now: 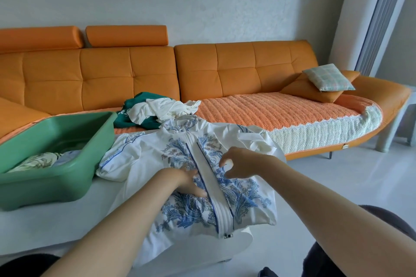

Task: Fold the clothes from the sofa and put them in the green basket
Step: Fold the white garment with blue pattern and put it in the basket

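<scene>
Basket, green point(45, 189): sitting at the left end of the white surface point(45, 227), already holding folded pieces point(38, 161). It is lying to the left of everything you are handling.

Jacket, white with blue floral print point(243, 200): lying spread face-up on the surface just right of the basket. Its long axis is running away from you, collar point(186, 122) toward the sofa point(112, 74) and hem toward your body. Its left sleeve point(119, 155) is trailing out toward the basket.

Pile, green and white clothes point(155, 108): lying unfolded on the sofa seat behind the collar.

Left grip point(191, 183): you are pressing it flat on the jacket, fingers straight and together, just left of the central zip band point(209, 177). It is the one nearer the left sleeve and the basket.

Right grip point(238, 164): you are holding it over the band's right side, fingers loosely curled and apart. No cloth is showing between them.

Right sleeve point(258, 141): lying bunched beyond the right grip, at the jacket's far right edge.

Cushions, two point(326, 76): resting at the sofa's right end, well apart.

Judgement: both grips are sitting mid-length on the axis, so each sleeve is lying outward from its own side, and folding inward across the band is looking like the move in hand.
</scene>
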Available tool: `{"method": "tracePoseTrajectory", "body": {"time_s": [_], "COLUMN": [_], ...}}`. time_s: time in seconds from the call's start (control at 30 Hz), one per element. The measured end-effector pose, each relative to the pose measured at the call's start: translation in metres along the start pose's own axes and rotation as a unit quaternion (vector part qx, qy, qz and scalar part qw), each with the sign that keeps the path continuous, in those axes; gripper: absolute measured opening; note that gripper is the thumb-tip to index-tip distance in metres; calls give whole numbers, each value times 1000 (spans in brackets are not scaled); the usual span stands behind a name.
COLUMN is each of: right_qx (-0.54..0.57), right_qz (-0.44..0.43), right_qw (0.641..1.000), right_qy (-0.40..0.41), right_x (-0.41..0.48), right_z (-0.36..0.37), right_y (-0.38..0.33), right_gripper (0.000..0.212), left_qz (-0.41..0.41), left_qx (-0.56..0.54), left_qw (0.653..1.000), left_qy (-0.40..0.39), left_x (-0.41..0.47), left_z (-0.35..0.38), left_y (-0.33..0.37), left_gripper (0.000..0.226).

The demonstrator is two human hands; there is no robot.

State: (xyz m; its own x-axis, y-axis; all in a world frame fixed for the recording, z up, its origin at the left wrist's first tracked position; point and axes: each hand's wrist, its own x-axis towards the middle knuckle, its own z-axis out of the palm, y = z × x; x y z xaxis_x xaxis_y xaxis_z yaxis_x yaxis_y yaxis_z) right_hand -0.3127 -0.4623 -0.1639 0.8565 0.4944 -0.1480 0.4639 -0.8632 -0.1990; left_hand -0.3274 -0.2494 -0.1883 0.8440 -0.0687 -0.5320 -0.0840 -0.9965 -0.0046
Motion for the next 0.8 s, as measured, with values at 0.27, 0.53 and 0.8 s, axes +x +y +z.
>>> {"method": "tracePoseTrajectory", "body": {"time_s": [0.27, 0.53, 0.8], "right_qx": [-67, 60, 111], "right_qz": [-3, 19, 41], "right_qw": [995, 996, 980], "right_qy": [-72, 57, 159], "right_x": [56, 170, 306], "right_z": [12, -15, -17], "right_y": [-19, -18, 12], "right_gripper": [40, 34, 32], "left_qz": [-54, -47, -118], "left_qx": [-3, -78, -122], "left_qw": [995, 964, 922], "left_qy": [83, 251, 347], "left_x": [12, 89, 203], "left_z": [-25, -79, -114], "left_y": [-56, -78, -126], "left_gripper": [65, 23, 45]}}
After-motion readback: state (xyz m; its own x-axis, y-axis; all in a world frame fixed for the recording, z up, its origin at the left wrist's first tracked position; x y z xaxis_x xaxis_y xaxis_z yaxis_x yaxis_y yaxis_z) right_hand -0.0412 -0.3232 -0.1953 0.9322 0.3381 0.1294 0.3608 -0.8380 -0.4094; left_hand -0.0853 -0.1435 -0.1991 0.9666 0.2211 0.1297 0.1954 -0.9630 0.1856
